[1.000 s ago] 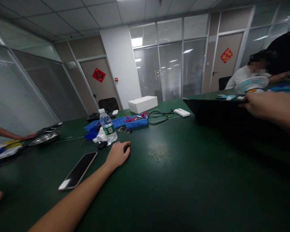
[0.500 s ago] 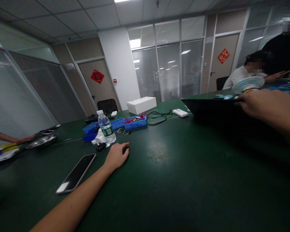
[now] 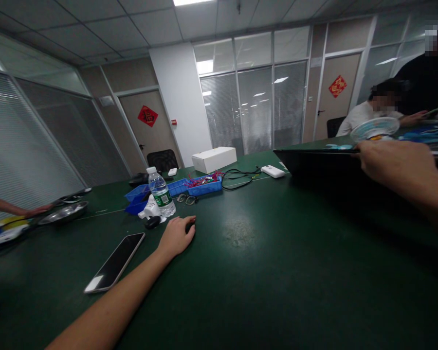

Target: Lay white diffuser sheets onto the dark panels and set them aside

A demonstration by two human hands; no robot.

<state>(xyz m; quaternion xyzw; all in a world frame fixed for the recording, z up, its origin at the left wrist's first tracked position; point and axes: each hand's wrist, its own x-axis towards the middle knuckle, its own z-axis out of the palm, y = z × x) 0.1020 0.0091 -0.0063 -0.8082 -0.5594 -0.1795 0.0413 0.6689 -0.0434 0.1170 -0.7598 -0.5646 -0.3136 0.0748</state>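
Observation:
My left hand (image 3: 175, 236) lies on the green table (image 3: 248, 272), fingers curled over a small black object (image 3: 190, 225) that I cannot name. My right hand (image 3: 394, 163) is at the right, fingers closed on the top edge of a black laptop lid (image 3: 321, 163) that stands tilted over the table. A phone (image 3: 115, 262) lies face up left of my left forearm. A water bottle (image 3: 161, 191) stands just beyond my left hand.
Blue trays (image 3: 200, 184) with coloured bits, glasses (image 3: 186, 198), a black cable (image 3: 239, 177), a white box (image 3: 214, 159) and a white power bank (image 3: 273, 171) lie farther back. A metal dish (image 3: 63, 213) and another person's hand (image 3: 36, 210) are at the left. Two people sit at the far right.
My right hand and the lid's edge have shifted slightly left. My left hand stays on the small black object.

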